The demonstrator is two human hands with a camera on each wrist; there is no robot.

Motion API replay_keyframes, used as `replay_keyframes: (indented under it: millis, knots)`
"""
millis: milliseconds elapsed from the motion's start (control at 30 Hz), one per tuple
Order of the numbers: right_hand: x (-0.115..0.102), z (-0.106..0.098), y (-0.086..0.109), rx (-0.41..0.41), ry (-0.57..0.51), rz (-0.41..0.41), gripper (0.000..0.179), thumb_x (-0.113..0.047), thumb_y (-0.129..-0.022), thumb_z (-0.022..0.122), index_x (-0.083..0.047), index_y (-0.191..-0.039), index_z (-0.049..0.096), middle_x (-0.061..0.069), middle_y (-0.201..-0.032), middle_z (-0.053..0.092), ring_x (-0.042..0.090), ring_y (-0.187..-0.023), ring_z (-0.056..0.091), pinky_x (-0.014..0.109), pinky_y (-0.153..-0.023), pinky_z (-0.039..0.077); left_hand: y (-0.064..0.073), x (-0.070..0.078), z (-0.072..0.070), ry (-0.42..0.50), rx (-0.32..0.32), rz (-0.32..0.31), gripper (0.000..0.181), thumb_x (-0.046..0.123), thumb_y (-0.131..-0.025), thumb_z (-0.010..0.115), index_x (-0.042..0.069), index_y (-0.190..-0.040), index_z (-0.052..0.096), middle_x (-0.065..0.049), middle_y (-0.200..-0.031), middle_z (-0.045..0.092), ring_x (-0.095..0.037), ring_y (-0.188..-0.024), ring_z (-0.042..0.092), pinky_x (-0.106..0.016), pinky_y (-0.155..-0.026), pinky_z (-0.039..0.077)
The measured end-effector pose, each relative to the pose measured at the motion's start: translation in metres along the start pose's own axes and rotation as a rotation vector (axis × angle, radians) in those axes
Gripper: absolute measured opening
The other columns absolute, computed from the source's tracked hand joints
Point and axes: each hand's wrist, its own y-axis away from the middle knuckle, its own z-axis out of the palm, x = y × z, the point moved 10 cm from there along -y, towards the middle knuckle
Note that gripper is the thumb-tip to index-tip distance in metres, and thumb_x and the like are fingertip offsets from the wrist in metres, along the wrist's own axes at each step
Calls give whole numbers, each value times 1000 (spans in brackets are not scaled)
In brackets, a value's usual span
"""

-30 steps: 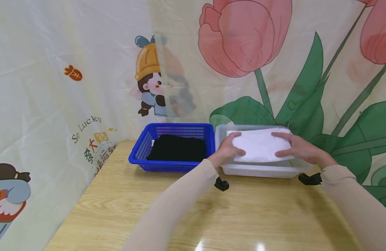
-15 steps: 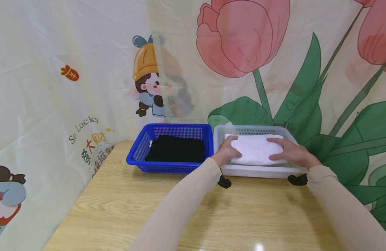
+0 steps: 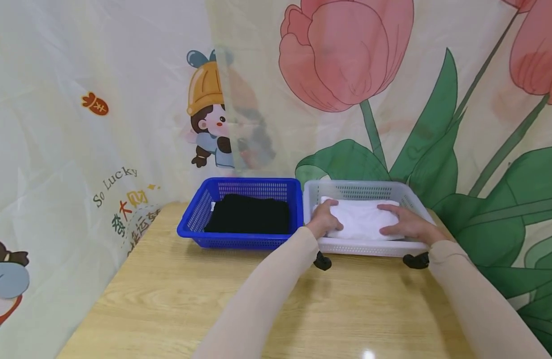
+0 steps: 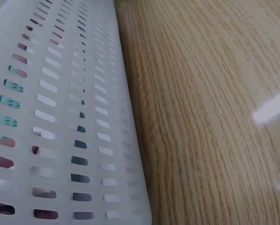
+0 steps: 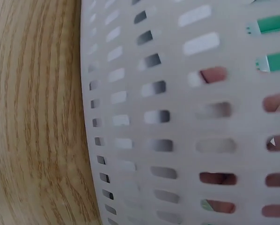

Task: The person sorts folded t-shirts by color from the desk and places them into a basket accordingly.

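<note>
A folded white cloth (image 3: 362,219) lies low inside the white plastic basket (image 3: 370,246) on the right. At its left end, my left hand (image 3: 323,219) holds it, thumb toward me and fingers on the far side. My right hand (image 3: 409,223) grips the opposite end the same way. Fingertips under the cloth are hidden. Both wrist views are filled mostly by the slotted basket wall (image 4: 60,108), and bits of a hand show through its slots in the right wrist view.
Left of the white basket stands a blue plastic basket (image 3: 240,235) with a folded black cloth (image 3: 250,214) in it. Both rest at the back of a wooden table (image 3: 177,299), against a printed curtain (image 3: 267,129). Black wrist cameras (image 3: 322,261) hang below the sleeves.
Both hands have lowered the white cloth from above the basket's rim down into the basket. The right hand has come slightly inward. The blue basket's black cloth has stayed the same.
</note>
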Motion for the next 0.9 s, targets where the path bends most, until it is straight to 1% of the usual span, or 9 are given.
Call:
replay_keyframes:
  millis: [100, 300, 333, 433, 533, 700, 800, 867, 900]
  knots:
    - [-2, -1, 0, 1, 20, -16, 90, -24, -94, 83, 0, -164, 32, 39, -166, 20, 57, -148, 25, 75, -119, 22, 8, 5, -3, -15, -5, -7, 83, -13, -78, 87, 24, -148, 61, -9, -147, 59, -23, -117, 61, -38, -99, 56]
    - [-3, 1, -1, -11, 41, -40, 88, -20, -93, 84, 5, -161, 33, 40, -163, 26, 56, -146, 32, 72, -118, 28, 25, 11, -7, -95, -1, 1, 77, -6, -82, 87, 18, -150, 59, -12, -147, 58, -23, -119, 59, -38, -100, 55]
    - [-2, 2, -2, -13, 49, -37, 88, -20, -93, 83, 6, -161, 33, 40, -163, 26, 56, -145, 32, 72, -118, 28, 23, 9, -5, -113, -1, -9, 77, -5, -83, 87, 18, -151, 58, -11, -149, 57, -23, -119, 58, -38, -101, 54]
    - [2, 2, -2, -13, 45, -23, 86, -19, -94, 82, 6, -161, 34, 40, -163, 25, 57, -146, 30, 72, -118, 28, 27, 8, -4, -153, -15, -25, 77, -1, -86, 85, 19, -154, 55, -12, -153, 54, -24, -119, 57, -38, -102, 54]
    - [3, 3, 0, -31, 12, -12, 83, -16, -95, 80, 9, -160, 33, 42, -164, 20, 59, -148, 24, 74, -118, 25, 30, 8, -4, -218, -35, -38, 76, 3, -89, 83, 20, -156, 51, -11, -153, 54, -22, -114, 56, -36, -99, 54]
    - [0, 1, 11, -88, -42, 30, 77, -18, -103, 71, 12, -160, 29, 45, -165, 11, 62, -151, 15, 76, -120, 19, 39, 18, -8, -247, -78, -2, 73, 8, -94, 80, 16, -158, 46, -14, -146, 59, -23, -100, 59, -38, -90, 58]
    - [-6, -5, 23, -117, 3, 62, 77, -26, -106, 66, 10, -162, 26, 46, -165, 10, 64, -151, 13, 78, -118, 20, 44, 27, -13, -252, -132, 51, 73, 11, -95, 79, 16, -159, 44, -14, -149, 58, -25, -114, 63, -42, -97, 57]
    - [-13, -12, 33, -121, 40, 62, 79, -33, -107, 65, 7, -163, 26, 44, -165, 13, 64, -150, 15, 79, -116, 23, 52, 34, -19, -263, -174, 90, 72, 13, -96, 78, 18, -159, 44, -12, -154, 55, -26, -127, 60, -45, -104, 55]
    - [-18, -15, 39, -122, 57, 52, 80, -36, -107, 64, 7, -163, 26, 44, -165, 14, 64, -149, 18, 79, -115, 25, 57, 39, -23, -279, -196, 129, 70, 15, -97, 77, 19, -159, 45, -11, -156, 54, -26, -132, 58, -45, -106, 53]
